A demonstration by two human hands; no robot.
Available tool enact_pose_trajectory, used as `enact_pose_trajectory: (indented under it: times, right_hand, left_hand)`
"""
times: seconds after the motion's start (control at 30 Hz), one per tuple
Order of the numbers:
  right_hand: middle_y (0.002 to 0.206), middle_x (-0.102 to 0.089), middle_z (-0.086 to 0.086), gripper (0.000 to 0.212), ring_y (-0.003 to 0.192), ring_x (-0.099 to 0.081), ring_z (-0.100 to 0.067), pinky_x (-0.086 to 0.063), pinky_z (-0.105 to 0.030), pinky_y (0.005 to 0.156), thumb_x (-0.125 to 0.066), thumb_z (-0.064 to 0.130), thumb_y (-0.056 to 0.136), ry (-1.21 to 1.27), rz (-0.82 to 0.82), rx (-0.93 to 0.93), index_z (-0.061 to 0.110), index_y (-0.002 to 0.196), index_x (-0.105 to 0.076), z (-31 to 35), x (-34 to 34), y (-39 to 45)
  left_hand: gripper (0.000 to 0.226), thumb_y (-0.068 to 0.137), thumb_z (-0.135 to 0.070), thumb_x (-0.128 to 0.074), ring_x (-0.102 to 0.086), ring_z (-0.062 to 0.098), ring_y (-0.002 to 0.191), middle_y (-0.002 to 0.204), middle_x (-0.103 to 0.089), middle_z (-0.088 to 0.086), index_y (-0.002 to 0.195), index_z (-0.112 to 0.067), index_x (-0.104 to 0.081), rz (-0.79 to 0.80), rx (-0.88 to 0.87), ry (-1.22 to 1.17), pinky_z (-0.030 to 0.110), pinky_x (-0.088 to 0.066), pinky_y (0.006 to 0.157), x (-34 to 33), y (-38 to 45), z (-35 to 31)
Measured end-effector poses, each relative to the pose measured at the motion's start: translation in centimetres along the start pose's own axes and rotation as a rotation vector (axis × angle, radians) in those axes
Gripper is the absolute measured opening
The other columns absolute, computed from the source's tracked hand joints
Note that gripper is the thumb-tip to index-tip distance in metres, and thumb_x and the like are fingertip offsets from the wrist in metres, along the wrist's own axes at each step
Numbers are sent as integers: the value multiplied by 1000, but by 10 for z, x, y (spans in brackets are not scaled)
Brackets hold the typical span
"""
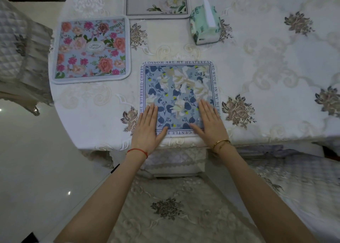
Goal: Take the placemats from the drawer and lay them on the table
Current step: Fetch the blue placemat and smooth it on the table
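blue placemat point(179, 94) — under both flat hands point(147, 128)

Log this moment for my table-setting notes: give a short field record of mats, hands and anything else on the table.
mats laid: three
blue mat: nearest table edge, flat, text border
pink rose mat: left of the blue mat, flat
grey mat: far side, partly out of view
left hand: fingers straight, pressing blue mat's near left corner
right hand: fingers straight, pressing its near right side
tissue pack: right of the grey mat
drawer: not visible
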State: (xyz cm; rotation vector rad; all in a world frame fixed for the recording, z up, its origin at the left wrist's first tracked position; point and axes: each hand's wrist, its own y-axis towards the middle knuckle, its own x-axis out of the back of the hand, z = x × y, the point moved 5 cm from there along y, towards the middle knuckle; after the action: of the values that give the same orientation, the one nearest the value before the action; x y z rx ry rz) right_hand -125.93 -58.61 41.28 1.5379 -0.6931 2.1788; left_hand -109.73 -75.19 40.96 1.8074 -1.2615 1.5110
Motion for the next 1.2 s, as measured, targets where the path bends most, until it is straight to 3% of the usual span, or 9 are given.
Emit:
enact_pose_trajectory:
  times: [0.2,0.3,0.43,0.57,0.83,0.97,1.2]
  right_hand:
    - [160,6,-4,85,146,9,-13,-1,-35,120,-21,67,91,37,-12,-35,12,151,3,-13,4,-7]
    - [159,10,-4,88,146,12,-15,2,-37,120,-30,66,90,82,-53,-60,12,151,6,-4,8,-1]
    - [159,10,-2,83,146,13,-14,5,-36,120,-28,63,93,50,-44,19,14,151,7,26,11,31]
    - [160,8,-3,77,145,15,-12,3,-39,120,-25,58,95,48,14,68,13,151,3,39,9,71]
    - [159,11,-1,83,146,11,-13,1,-36,120,-17,68,91,-29,8,5,16,150,9,-1,11,59]
    - [159,10,-1,84,146,11,-13,0,-39,120,-19,68,90,77,-14,-99,17,151,8,-28,21,52]
    - [160,8,-5,85,146,10,-18,6,-37,119,-27,64,92,40,-26,-73,11,151,5,-7,41,128]
  left_hand:
    - [85,94,-64,-25,10,15,149,163,7,3,154,-11,4,-15,41,-14,35,0,123,6,-13,18]
    - [86,94,-62,-26,10,17,149,162,8,5,154,-9,4,-16,42,-14,34,2,122,12,-17,20]
    - [79,96,-57,-18,13,16,149,162,9,5,154,-9,5,-4,-37,17,32,5,122,12,14,1]
    - [72,101,-50,-25,15,15,148,163,10,4,154,-12,5,13,-77,-21,31,9,121,13,53,-11]
    - [80,98,-61,-21,15,13,148,162,13,2,154,-12,9,-25,-12,26,33,3,122,15,50,10]
    - [82,97,-61,-24,13,15,149,162,12,4,154,-10,7,-45,59,-24,33,4,122,22,43,28]
    - [76,100,-52,-28,12,18,149,162,9,7,154,-9,4,-47,-33,9,33,6,121,42,113,17]
